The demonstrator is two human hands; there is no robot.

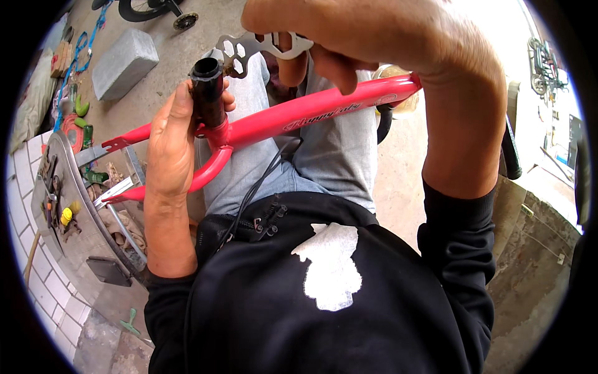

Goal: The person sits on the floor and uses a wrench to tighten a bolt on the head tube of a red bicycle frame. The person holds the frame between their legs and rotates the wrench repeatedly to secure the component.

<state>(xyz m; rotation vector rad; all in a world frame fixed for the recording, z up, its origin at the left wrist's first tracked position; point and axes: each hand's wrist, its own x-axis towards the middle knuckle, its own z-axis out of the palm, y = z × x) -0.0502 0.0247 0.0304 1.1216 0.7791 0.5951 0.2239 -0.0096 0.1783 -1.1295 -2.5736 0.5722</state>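
A red bicycle frame [268, 124] lies across my lap over my jeans. From its seat-tube end a black tube [207, 100] with an open top stands up. My left hand [169, 146] is wrapped around this black tube, thumb on the near side and fingertips showing past it. Above the frame my right hand [367, 37] grips a flat silver multi-hole wrench [249, 48], with a finger through one of its openings. The wrench's far end is close beside the tube's top; whether they touch I cannot tell.
At the left stands a round metal tabletop [103, 311] with small tools, a yellow piece [66, 216] and a flat black object [108, 271]. A grey block [124, 65], blue strap [81, 43] and green bottles lie beyond. A wheel [142, 9] shows at the top.
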